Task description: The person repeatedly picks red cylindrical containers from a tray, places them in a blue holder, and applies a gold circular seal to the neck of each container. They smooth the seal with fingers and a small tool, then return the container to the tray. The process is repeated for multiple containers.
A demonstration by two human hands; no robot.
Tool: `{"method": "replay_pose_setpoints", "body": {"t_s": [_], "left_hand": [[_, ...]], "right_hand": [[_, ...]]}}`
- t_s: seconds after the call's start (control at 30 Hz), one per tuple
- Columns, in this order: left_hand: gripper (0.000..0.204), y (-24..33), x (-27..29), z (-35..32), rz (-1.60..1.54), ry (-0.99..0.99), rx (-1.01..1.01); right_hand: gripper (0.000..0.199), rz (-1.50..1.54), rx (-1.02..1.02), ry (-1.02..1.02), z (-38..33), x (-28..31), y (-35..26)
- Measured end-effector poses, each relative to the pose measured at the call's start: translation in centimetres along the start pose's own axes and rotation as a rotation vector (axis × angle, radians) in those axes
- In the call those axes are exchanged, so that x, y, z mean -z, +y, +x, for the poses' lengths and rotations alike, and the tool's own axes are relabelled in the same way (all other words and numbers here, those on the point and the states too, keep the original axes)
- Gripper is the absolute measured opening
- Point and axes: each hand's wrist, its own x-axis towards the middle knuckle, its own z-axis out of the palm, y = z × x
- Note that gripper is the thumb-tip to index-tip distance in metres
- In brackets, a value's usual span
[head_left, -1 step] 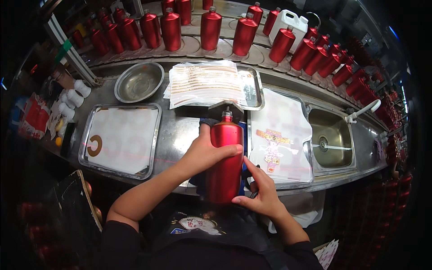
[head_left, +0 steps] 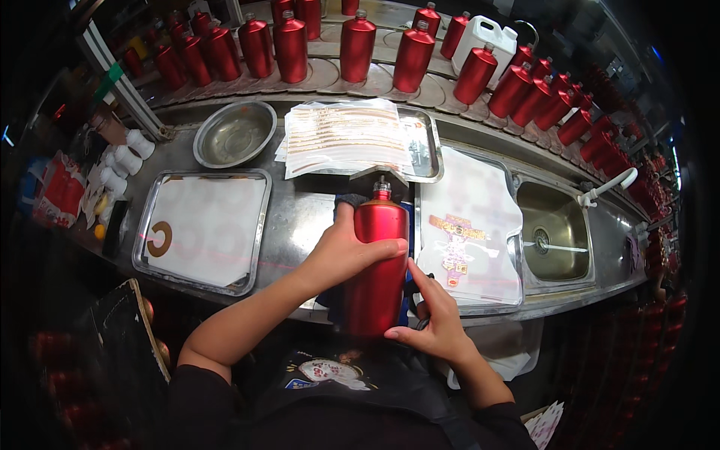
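Note:
A glossy red bottle (head_left: 377, 292) with a clear glass neck lies tilted in front of me, its neck pointing away. My left hand (head_left: 346, 251) is closed over its left side, thumb laid across the front. On the lower right side, my right hand (head_left: 442, 322) touches the bottle with thumb and forefinger; its other fingers are partly hidden. Behind the neck is a notched metal plate (head_left: 397, 177), and dark blue cloth (head_left: 328, 301) shows beneath the bottle. To the right, a tray carries a white sheet (head_left: 469, 202) with ornate gold-and-pink labels (head_left: 455, 244).
At left sits a metal tray (head_left: 264, 225) with a white sheet and a gold C-shaped strip (head_left: 159, 238). Beyond are a steel bowl (head_left: 234, 135) and stacked strip sheets (head_left: 345, 135). A sink (head_left: 555, 225) is at right. Several red bottles (head_left: 358, 49) and a white jug (head_left: 480, 41) line the conveyor.
The bottles on the conveyor have shifted slightly to the right. My hands keep their hold on the red bottle. The view itself moves a little.

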Motion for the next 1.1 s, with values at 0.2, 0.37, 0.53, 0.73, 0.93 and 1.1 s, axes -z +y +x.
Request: {"method": "replay_pose_setpoints", "body": {"t_s": [0.2,0.37,0.53,0.73,0.93,1.1], "left_hand": [[0.095,1.5,-2.0,-0.1,0.464,0.221,-0.009],[0.076,-0.6,2.1,0.5,0.363,0.295,0.028],[0.061,-3.9,12.6,7.5,0.369,0.792,0.035],[0.079,-7.1,14.1,13.9,0.106,0.816,0.082],[0.053,-6.7,15.8,11.9,-0.026,0.738,0.072],[0.026,-2.5,14.4,10.5,0.421,0.865,-0.31]], "right_hand": [[0.116,-0.305,0.038,0.06,1.4,-2.3,1.1],[0.106,-0.223,-0.073,-0.008,1.3,-1.2,1.1],[0.082,0.169,-0.114,0.061,1.8,2.3,1.9],[0.071,0.174,-0.066,0.191,4.1,2.3,1.5],[0.064,0.251,-0.235,0.219,4.6,2.6,2.3],[0.049,0.23,-0.013,0.361,8.8,4.5,1.7]]}}
